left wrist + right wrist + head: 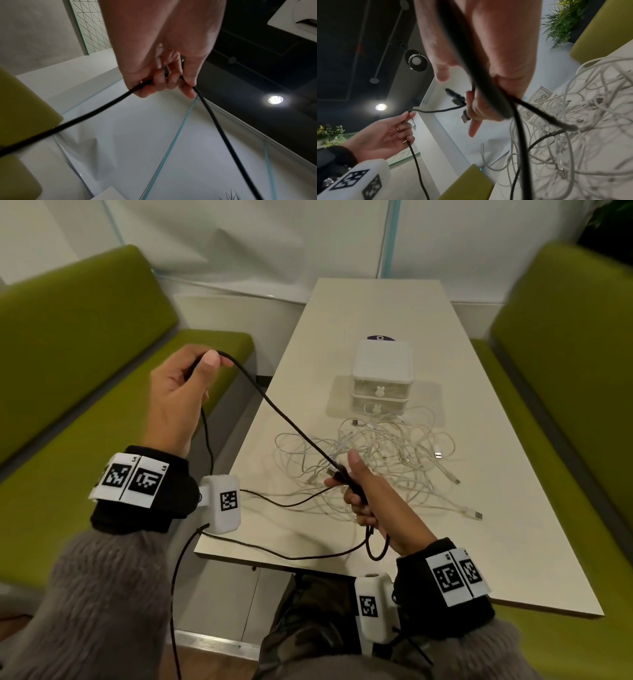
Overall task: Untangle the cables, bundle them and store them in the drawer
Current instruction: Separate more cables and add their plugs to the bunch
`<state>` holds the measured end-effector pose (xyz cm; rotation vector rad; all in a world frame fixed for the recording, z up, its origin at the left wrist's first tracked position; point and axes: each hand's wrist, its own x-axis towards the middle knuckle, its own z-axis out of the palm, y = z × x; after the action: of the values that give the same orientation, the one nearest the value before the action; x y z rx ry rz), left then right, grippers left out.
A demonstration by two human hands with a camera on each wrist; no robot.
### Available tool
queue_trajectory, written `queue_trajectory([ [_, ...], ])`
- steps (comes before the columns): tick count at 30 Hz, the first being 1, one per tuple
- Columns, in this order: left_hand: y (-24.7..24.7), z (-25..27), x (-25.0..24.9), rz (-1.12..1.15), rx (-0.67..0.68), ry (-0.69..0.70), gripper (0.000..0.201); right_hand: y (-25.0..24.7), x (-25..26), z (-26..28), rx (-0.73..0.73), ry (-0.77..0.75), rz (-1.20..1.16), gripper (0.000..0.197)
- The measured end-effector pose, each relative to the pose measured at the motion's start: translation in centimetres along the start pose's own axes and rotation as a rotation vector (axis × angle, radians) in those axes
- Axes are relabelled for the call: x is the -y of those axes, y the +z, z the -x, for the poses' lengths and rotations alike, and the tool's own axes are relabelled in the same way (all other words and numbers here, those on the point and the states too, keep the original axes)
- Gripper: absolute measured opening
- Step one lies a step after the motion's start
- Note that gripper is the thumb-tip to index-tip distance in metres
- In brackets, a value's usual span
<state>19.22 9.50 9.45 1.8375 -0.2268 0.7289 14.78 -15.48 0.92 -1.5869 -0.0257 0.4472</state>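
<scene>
A black cable (274,409) stretches taut between my two hands. My left hand (181,392) is raised over the left bench and pinches the cable (109,104) between thumb and fingers (171,81). My right hand (359,491) hovers over the table's near part and grips folded loops of that cable (488,83), its USB plug (464,117) sticking out by the fingers. The left hand (390,134) also shows in the right wrist view. A tangle of white cables (376,453) lies on the table in front of a small white two-drawer box (382,378), both drawers closed.
The beige table (496,542) runs away from me between two green benches (68,371) (565,354). Black cable slack (274,553) trails over the table's near left corner and down to the floor. White wall panels close off the far end.
</scene>
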Motion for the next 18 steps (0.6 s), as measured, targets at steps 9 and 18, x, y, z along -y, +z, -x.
queue_trajectory([
  [9,-4.4,-2.0,1.4,0.075,-0.326,-0.01,0.019,-1.8,-0.4,0.0,-0.216,0.006,-0.456,0.062],
  [18,-4.7,-2.1,9.8,-0.575,0.124,-0.267,0.042,-2.0,1.6,0.3,-0.283,-0.238,-0.966,0.024],
])
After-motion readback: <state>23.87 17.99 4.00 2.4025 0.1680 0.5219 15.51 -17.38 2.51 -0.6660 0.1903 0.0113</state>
